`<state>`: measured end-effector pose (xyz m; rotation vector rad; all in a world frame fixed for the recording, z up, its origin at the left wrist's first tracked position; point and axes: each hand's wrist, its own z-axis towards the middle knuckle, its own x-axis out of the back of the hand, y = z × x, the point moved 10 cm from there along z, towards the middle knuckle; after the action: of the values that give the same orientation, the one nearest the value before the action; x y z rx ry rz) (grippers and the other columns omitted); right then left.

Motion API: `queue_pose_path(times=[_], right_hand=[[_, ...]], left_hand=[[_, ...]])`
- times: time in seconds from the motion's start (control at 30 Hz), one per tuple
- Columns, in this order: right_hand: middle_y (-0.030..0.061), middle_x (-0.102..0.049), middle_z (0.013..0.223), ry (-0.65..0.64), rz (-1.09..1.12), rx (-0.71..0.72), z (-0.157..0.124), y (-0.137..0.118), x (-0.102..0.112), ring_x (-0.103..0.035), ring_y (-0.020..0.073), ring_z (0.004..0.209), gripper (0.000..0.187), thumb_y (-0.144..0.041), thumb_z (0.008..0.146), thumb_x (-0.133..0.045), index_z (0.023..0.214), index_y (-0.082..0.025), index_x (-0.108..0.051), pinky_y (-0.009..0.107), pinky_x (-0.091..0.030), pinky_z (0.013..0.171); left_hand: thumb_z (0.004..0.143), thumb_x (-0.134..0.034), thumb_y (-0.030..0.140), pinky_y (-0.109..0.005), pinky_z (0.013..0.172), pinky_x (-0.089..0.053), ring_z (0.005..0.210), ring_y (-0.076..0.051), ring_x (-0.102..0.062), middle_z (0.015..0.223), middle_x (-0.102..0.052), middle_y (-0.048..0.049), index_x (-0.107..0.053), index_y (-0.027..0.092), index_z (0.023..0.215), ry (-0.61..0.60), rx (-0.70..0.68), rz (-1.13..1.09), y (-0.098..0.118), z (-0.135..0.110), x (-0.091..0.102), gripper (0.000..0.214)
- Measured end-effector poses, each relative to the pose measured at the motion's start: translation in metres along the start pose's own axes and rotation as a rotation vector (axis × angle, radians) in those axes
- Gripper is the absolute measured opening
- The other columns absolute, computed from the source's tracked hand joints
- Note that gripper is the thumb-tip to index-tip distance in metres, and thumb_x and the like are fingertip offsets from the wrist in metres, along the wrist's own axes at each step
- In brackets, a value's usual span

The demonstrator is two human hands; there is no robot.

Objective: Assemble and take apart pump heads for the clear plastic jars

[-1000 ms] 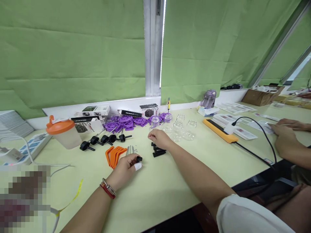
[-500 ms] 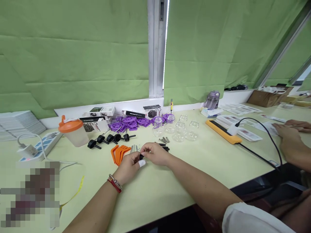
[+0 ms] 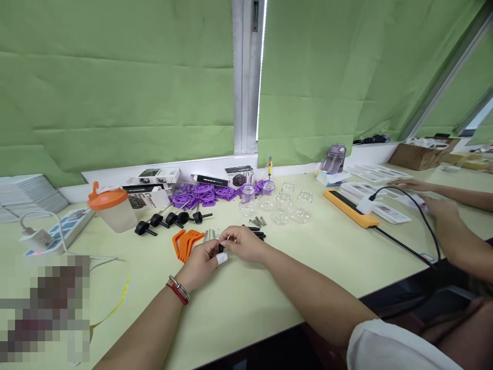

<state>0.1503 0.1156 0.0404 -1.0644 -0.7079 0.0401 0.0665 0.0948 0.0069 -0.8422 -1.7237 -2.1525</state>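
Observation:
My left hand and my right hand meet over the table, their fingers closed around a small black part. Its exact kind is hidden by the fingertips. White tape or a bandage wraps my left thumb. Just left of the hands lie orange bent plastic pieces, with thin metal rods behind the fingers. Black sticks and several small springs rest beyond my right hand. Farther back are black round pieces with side handles and purple plastic parts.
Clear glass-like jars stand behind the springs. An orange-lidded cup and a white power strip are at left. A yellow power strip lies right, near a co-worker's hands and printed sheets. Boxes line the wall.
My hands stay together on the black part with barely any shift. The view has drifted slightly. At right, the co-worker's hands have moved apart, one reaching farther left over the papers.

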Motion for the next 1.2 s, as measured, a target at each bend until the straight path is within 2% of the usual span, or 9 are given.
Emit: queue_pose_path(times=[0.1, 0.17, 0.23, 0.27, 0.37, 0.53, 0.63, 0.87, 1.2], right_hand=[[0.0013, -0.066, 0.078, 0.033, -0.033, -0.077, 0.004, 0.014, 0.014, -0.056, 0.0115, 0.067, 0.014, -0.021, 0.081, -0.054, 0.086, -0.017, -0.067, 0.022, -0.043, 0.065], [0.0023, -0.067, 0.077, 0.143, -0.140, -0.195, 0.005, 0.034, 0.044, -0.058, 0.0128, 0.067, 0.019, -0.024, 0.084, -0.050, 0.092, -0.018, -0.066, 0.023, -0.043, 0.064], [0.0051, -0.069, 0.091, 0.306, -0.354, -0.269, 0.001, 0.050, 0.084, -0.061, 0.0157, 0.080, 0.023, -0.019, 0.085, -0.047, 0.096, -0.019, -0.067, 0.024, -0.043, 0.070], [0.0065, -0.069, 0.097, 0.340, -0.470, -0.325, -0.002, 0.059, 0.099, -0.061, 0.0177, 0.088, 0.025, -0.016, 0.084, -0.047, 0.098, -0.019, -0.068, 0.025, -0.043, 0.073], [0.0081, -0.067, 0.109, 0.254, -0.696, -0.486, -0.008, 0.086, 0.120, -0.060, 0.0209, 0.098, 0.035, -0.010, 0.079, -0.052, 0.109, -0.023, -0.066, 0.026, -0.042, 0.074], [0.0102, -0.067, 0.104, 0.049, -0.847, -0.606, -0.012, 0.106, 0.111, -0.063, 0.0214, 0.092, 0.039, -0.002, 0.071, -0.057, 0.103, -0.022, -0.068, 0.024, -0.042, 0.067], [0.0121, -0.068, 0.097, 0.031, -0.858, -0.626, -0.012, 0.108, 0.106, -0.064, 0.0218, 0.088, 0.033, -0.001, 0.069, -0.059, 0.095, -0.018, -0.069, 0.024, -0.042, 0.064], [0.0127, -0.067, 0.092, 0.024, -0.878, -0.657, -0.014, 0.114, 0.107, -0.064, 0.0219, 0.086, 0.029, -0.002, 0.069, -0.059, 0.093, -0.016, -0.068, 0.024, -0.042, 0.061], [0.0102, -0.067, 0.098, -0.019, -0.850, -0.700, -0.018, 0.115, 0.109, -0.064, 0.0194, 0.085, 0.030, -0.007, 0.068, -0.063, 0.095, -0.019, -0.069, 0.022, -0.042, 0.062]], left_hand=[[0.079, -0.058, 0.038, -0.024, 0.054, -0.033, 0.057, -0.012, -0.042, 0.060, -0.045, 0.0043, -0.053, 0.018, 0.075, -0.014, -0.006, 0.010, -0.002, 0.001, -0.001, 0.021], [0.079, -0.058, 0.040, -0.024, 0.055, -0.033, 0.058, -0.012, -0.042, 0.062, -0.046, 0.0038, -0.053, 0.018, 0.076, -0.024, -0.003, -0.005, -0.004, 0.001, -0.002, 0.022], [0.079, -0.057, 0.041, -0.024, 0.054, -0.033, 0.058, -0.012, -0.043, 0.063, -0.046, 0.0034, -0.053, 0.018, 0.076, -0.029, 0.010, -0.024, -0.008, 0.001, -0.003, 0.024], [0.079, -0.057, 0.042, -0.024, 0.054, -0.033, 0.058, -0.012, -0.042, 0.064, -0.046, 0.0033, -0.054, 0.018, 0.077, -0.031, 0.015, -0.031, -0.009, 0.001, -0.003, 0.024], [0.079, -0.057, 0.043, -0.024, 0.054, -0.032, 0.058, -0.011, -0.040, 0.064, -0.044, 0.0037, -0.054, 0.018, 0.077, -0.041, 0.022, -0.027, -0.009, 0.001, -0.004, 0.025], [0.079, -0.057, 0.042, -0.024, 0.055, -0.032, 0.059, -0.012, -0.038, 0.063, -0.042, 0.0039, -0.052, 0.018, 0.075, -0.039, 0.027, -0.005, -0.006, 0.001, -0.003, 0.025], [0.079, -0.057, 0.043, -0.024, 0.055, -0.031, 0.059, -0.012, -0.038, 0.064, -0.042, 0.0039, -0.052, 0.018, 0.075, -0.046, 0.034, -0.013, -0.006, 0.000, -0.003, 0.025], [0.078, -0.058, 0.043, -0.024, 0.056, -0.032, 0.059, -0.012, -0.038, 0.064, -0.041, 0.0039, -0.054, 0.019, 0.077, -0.046, 0.025, -0.007, -0.005, -0.001, -0.003, 0.025], [0.078, -0.058, 0.041, -0.024, 0.055, -0.033, 0.059, -0.012, -0.040, 0.063, -0.044, 0.0038, -0.054, 0.019, 0.077, -0.039, 0.027, -0.004, -0.005, -0.002, -0.002, 0.023]])
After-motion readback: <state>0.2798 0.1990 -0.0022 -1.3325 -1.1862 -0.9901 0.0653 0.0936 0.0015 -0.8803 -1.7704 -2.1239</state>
